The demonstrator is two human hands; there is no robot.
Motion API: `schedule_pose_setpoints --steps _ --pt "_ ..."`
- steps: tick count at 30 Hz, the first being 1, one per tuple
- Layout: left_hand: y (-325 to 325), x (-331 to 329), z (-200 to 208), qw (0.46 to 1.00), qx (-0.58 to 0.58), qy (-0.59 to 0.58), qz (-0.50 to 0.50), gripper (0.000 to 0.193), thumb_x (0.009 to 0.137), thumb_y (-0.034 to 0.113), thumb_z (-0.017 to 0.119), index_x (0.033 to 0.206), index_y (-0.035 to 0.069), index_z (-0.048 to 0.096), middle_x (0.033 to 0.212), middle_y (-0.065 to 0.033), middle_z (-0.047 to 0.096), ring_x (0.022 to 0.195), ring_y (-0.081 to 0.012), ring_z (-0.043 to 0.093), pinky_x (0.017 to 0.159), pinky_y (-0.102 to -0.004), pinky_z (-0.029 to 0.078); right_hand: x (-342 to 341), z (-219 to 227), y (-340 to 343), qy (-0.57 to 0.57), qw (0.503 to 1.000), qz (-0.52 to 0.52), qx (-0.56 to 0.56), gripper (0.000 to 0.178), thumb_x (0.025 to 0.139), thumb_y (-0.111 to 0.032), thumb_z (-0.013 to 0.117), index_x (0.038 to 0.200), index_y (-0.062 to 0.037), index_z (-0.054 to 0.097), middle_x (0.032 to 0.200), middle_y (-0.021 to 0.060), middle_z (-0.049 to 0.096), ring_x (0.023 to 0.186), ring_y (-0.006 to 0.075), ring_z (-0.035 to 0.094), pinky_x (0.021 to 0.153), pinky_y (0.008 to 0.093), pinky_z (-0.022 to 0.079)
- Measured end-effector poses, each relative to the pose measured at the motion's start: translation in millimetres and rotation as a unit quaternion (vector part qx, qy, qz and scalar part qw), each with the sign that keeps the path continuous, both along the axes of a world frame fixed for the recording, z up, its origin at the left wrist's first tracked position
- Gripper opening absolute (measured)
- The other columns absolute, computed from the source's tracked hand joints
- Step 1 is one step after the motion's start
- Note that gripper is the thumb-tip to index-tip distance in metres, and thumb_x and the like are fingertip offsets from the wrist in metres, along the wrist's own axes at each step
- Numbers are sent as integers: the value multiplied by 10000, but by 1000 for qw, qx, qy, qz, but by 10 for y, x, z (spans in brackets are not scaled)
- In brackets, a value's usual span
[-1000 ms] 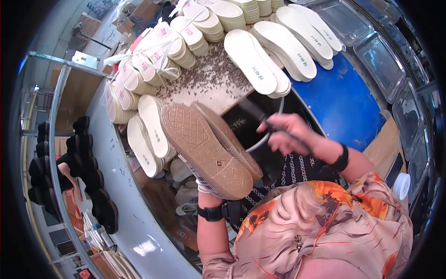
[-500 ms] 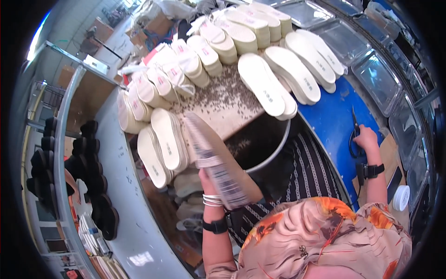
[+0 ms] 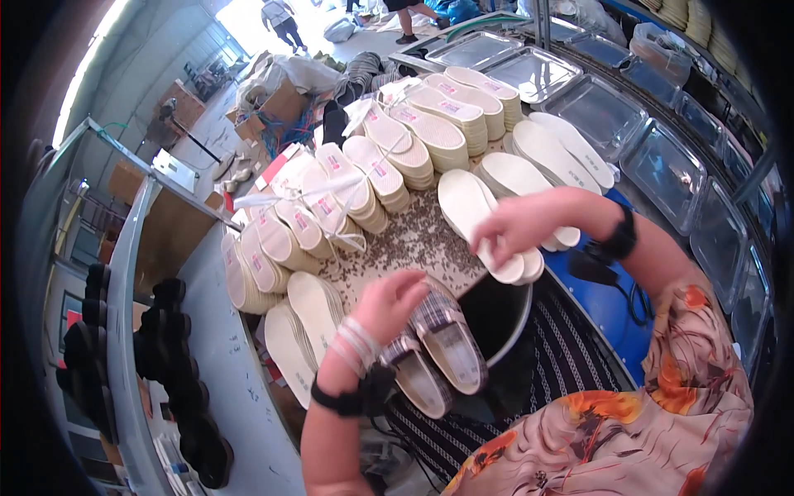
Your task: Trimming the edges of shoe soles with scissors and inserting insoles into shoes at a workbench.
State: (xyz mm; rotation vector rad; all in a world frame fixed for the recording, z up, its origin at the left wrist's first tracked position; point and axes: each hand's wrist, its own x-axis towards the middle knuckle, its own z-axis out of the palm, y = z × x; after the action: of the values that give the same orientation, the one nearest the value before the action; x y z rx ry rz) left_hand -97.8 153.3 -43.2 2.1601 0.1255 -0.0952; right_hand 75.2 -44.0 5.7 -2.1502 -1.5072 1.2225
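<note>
A pair of plaid slip-on shoes (image 3: pixel 438 318) with pale insides rests side by side, openings up, over my lap at the table's near edge. Just above them is my left hand (image 3: pixel 387 304), its fingers stretched out and loosely apart, holding nothing I can see. My right hand (image 3: pixel 517 227) hangs over the near end of a white insole pair (image 3: pixel 463 202), fingers bent downward and apart. Whether its fingertips touch the insole, I cannot tell. Another white insole stack (image 3: pixel 314 302) lies to the left of my left hand.
Several stacks of cream insoles (image 3: pixel 430 132) line the table's far side, with dark crumbs (image 3: pixel 426 236) scattered before them. Black scissors (image 3: pixel 638 304) lie on the blue surface (image 3: pixel 591 285) at right. Clear plastic trays (image 3: pixel 662 169) stand beyond; black shoes (image 3: pixel 169 355) sit at left.
My right hand has left the scissors and moved left to the white insoles. My left hand has let go of the plaid shoes, which now sit openings up below it.
</note>
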Motion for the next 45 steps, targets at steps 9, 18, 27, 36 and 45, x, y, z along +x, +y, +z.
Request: schedule_pose_setpoints --steps 9,18,27,36,45 --pt "1560 1105 -617 797 515 -141 281 500 774 173 587 1202 -25 420 1196 -224 432 1176 -363 349 1018 -412 249 760 -758 1811 -322 945 17 61 328 665 -178 595 955 -25 598 860 165 614 838 303 597 735 405 467" --pt "1056 740 -415 859 490 -146 -28 108 800 152 563 822 56 519 728 -93 535 671 -247 573 532 -333 485 740 -1103 2418 -376 875 64 299 440 646 -251 622 998 6 557 1061 149 559 1048 266 507 891 348 409" --pt "1641 804 -848 868 450 -77 197 400 810 265 562 1090 -17 516 1121 -203 513 1008 -331 521 823 -385 446 731 -1150 2506 -335 897 87 274 392 718 -299 587 992 -19 571 1068 137 564 1033 271 519 892 364 400" --pt "1634 925 -520 894 406 62 180 511 730 385 633 1045 -7 543 1024 -221 578 973 -331 554 835 -382 438 814 -1034 2175 -336 879 64 331 299 756 -268 548 926 -27 594 997 120 586 965 272 550 855 367 419" --pt "1340 1046 -588 833 519 -62 182 333 797 267 579 1000 3 565 1044 -160 569 959 -294 545 840 -369 426 1395 -960 1530 -359 886 -89 279 180 709 -150 519 796 -29 619 853 156 614 824 291 599 730 403 470"
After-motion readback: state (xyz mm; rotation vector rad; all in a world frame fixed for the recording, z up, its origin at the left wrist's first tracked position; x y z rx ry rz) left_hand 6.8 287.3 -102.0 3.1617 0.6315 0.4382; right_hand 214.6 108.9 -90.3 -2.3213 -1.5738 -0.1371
